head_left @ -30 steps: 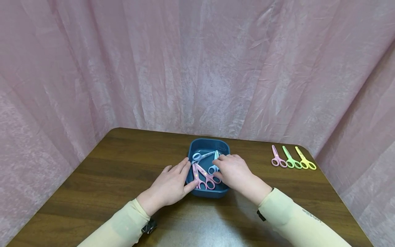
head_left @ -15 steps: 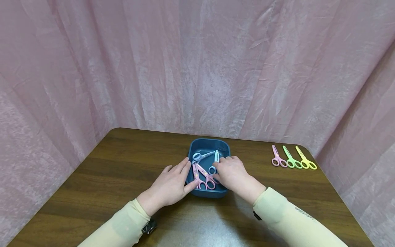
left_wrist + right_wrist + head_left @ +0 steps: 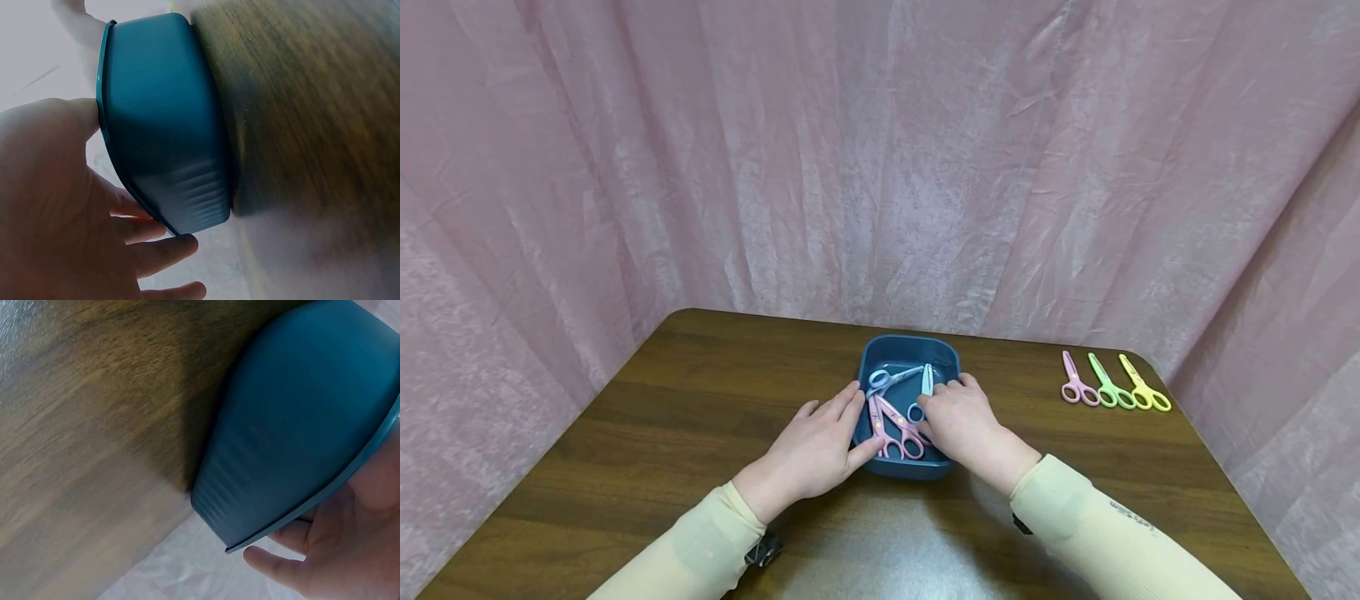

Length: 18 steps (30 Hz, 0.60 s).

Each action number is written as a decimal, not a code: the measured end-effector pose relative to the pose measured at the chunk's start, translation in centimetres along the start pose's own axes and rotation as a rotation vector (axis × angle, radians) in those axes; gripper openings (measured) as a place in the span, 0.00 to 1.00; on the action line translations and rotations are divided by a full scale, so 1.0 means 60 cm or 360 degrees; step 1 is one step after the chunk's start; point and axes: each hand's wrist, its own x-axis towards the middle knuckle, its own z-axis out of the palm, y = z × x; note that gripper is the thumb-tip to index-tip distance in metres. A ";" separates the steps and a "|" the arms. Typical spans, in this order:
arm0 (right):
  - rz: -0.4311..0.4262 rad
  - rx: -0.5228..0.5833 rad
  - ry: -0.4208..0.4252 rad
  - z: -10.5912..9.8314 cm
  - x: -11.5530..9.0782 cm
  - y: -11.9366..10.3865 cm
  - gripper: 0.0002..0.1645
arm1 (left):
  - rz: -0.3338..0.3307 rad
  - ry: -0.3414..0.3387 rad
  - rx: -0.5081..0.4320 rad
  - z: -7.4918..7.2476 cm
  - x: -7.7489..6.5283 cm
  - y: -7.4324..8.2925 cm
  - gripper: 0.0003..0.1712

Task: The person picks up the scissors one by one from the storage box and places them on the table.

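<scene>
A dark blue plastic bin (image 3: 908, 469) stands on the table with several pairs of scissors in it. My left hand (image 3: 815, 450) rests on its left rim, fingers extended and thumb over the near left corner. In the left wrist view the bin wall (image 3: 165, 106) lies beside that hand. My right hand (image 3: 964, 427) reaches over the right rim, fingers bent down inside. Light blue scissors (image 3: 927, 381) lie partly under it; pink scissors (image 3: 895, 414) lie spread by the thumbs. A bluish pair (image 3: 895, 381) lies behind. I cannot tell whether the right fingertips pinch any scissors.
On the table's right side lie pink scissors (image 3: 1077, 388), green scissors (image 3: 1108, 390) and yellow scissors (image 3: 1142, 392) in a row, blades pointing away. A pink curtain (image 3: 880, 167) hangs behind the brown wooden table (image 3: 685, 400).
My right hand has shifted slightly left inside the bin, covering the right loop of the pink scissors. The light blue pair's visible loop sits slightly further left. My left hand has stayed put.
</scene>
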 end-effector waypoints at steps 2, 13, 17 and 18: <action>0.0005 0.0016 -0.0008 0.001 0.000 -0.001 0.20 | 0.0003 -0.0002 0.0004 0.000 0.000 0.000 0.52; 0.0006 0.0009 0.0001 0.012 0.002 -0.001 0.19 | 0.0003 0.0003 -0.0009 -0.001 -0.001 0.001 0.51; 0.0001 0.0010 -0.0014 0.013 0.003 -0.002 0.18 | 0.0003 0.0004 0.0000 -0.001 -0.001 0.001 0.52; -0.0002 0.0008 -0.0017 0.013 0.004 -0.003 0.17 | 0.0002 0.0004 0.0002 0.000 -0.001 0.001 0.52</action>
